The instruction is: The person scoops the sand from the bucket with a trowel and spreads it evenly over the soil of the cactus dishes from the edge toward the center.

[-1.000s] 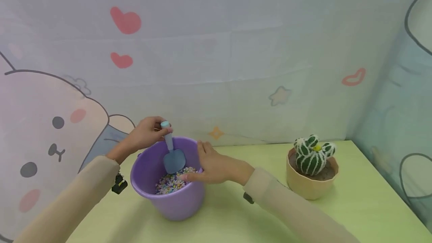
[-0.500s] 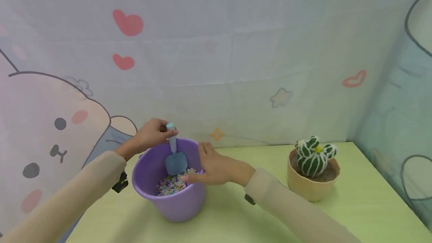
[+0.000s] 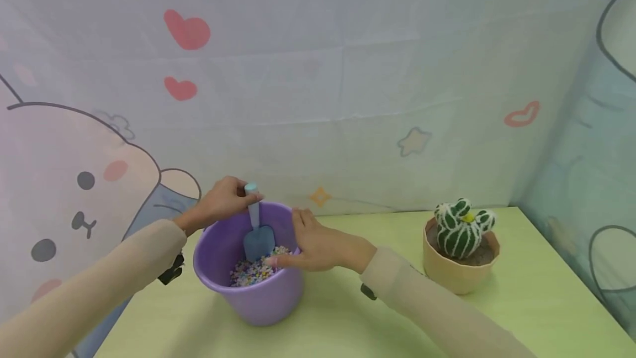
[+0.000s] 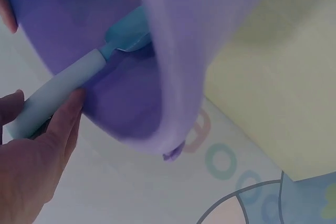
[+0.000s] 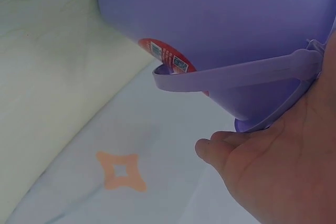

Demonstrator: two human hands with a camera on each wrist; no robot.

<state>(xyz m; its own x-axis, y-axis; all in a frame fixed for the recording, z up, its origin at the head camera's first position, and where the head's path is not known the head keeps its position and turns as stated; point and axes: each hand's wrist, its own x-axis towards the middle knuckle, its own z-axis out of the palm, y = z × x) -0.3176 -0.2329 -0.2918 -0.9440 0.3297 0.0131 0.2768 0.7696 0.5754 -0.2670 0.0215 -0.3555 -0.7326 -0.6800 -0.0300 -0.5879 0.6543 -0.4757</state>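
Left hand (image 3: 225,201) grips scoop (image 3: 259,243) by handle, blade down at coloured bits (image 3: 250,275) in bucket (image 3: 265,304) near tabletop (image 3: 348,327) back-left corner; right hand (image 3: 320,243), fingers straight, presumably steadies rim.

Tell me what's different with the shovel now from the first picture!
The left hand and the blue shovel it holds moved a little right and down, in the head view, so the handle stands more upright. Nothing was newly grabbed or let go. The right hand stayed at the rim; the purple bucket and cactus stayed put.
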